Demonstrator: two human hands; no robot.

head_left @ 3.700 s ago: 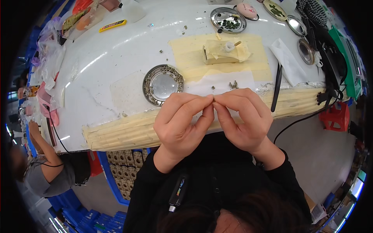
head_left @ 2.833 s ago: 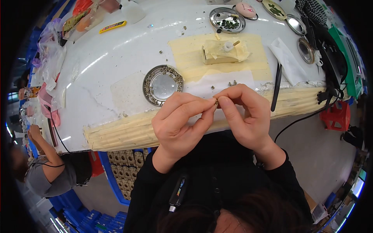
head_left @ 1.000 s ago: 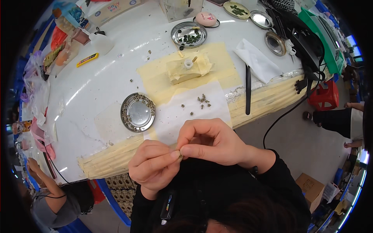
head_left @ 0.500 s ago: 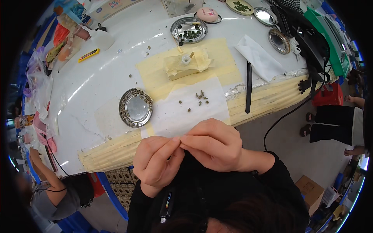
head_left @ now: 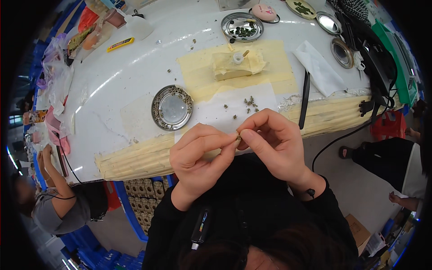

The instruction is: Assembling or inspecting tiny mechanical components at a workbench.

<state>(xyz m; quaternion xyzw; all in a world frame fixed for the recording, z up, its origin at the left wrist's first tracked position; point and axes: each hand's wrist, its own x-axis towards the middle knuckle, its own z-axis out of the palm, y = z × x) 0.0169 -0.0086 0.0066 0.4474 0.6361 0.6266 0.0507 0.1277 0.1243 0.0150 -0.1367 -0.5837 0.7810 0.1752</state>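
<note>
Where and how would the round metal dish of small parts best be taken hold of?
Probably by the outside of its rim, with the left hand coming from the near side, kept level: the dish is round, shallow and open, and small parts lie along its inner edge.

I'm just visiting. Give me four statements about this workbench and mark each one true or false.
1. The left hand and right hand meet at one tiny piece. True.
2. The slim black tool is in the right hand. False: it lies on the table.
3. The round metal dish is completely bare. False: small greyish bits lie around its inside edge.
4. A small white cup sits on the tape-covered block. True.
</note>
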